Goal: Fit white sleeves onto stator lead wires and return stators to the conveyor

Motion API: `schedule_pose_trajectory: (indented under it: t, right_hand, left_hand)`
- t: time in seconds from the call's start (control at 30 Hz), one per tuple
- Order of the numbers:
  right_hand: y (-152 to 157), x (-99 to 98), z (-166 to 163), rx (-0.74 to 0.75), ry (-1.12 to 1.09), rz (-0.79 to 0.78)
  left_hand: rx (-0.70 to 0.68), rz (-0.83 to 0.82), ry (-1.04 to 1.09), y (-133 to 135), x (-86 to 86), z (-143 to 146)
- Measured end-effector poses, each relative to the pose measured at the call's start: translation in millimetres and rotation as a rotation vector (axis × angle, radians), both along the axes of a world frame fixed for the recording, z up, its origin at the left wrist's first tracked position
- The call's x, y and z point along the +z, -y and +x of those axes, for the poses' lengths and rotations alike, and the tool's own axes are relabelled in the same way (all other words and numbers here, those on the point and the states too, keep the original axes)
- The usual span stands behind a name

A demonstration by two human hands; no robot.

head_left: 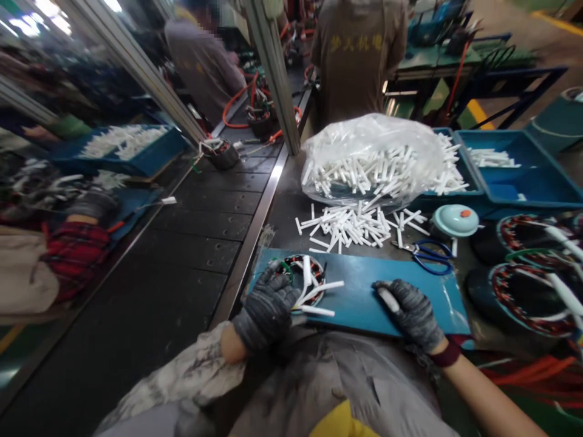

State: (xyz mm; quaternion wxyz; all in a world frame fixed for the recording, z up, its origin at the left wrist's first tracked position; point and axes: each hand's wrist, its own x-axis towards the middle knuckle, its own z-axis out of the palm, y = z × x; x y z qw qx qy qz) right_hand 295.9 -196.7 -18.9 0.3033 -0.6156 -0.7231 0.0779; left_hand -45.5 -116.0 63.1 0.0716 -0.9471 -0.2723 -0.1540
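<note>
I wear grey knit gloves. My left hand [268,309] grips the near edge of a small motor stator [304,280] with copper windings and white sleeved leads, which lies on a blue mat [364,291]. My right hand [412,312] rests on the mat with its fingers curled round a white sleeve tube [388,298]. Loose white sleeve tubes [350,226] lie scattered just beyond the mat, under a clear plastic bag [371,159] full of them.
Blue-handled scissors [430,254] and a pale teal lidded cup [455,220] lie right of the tubes. Larger stators [528,291] stand at right, blue bins [523,176] behind. A black conveyor [191,255] runs at left. Two people stand at the far end.
</note>
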Motion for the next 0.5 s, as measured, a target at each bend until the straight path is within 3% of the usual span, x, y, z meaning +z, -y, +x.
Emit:
schedule_pose_trajectory:
  t: [0.1, 0.27, 0.5]
  right_hand:
    - [0.8, -7.2, 2.8, 0.032, 0.042, 0.082]
    - [5.2, -22.8, 7.3, 0.102, 0.226, 0.258]
    - [8.4, -38.8, 6.0, 0.038, 0.193, 0.204]
  left_hand:
    - [0.043, -0.032, -0.136, -15.9, 9.5, -33.6]
    - [0.261, -0.005, -0.264, -49.6, 22.4, -107.3]
    - [0.857, -0.038, -0.258, -73.6, 14.2, -197.6]
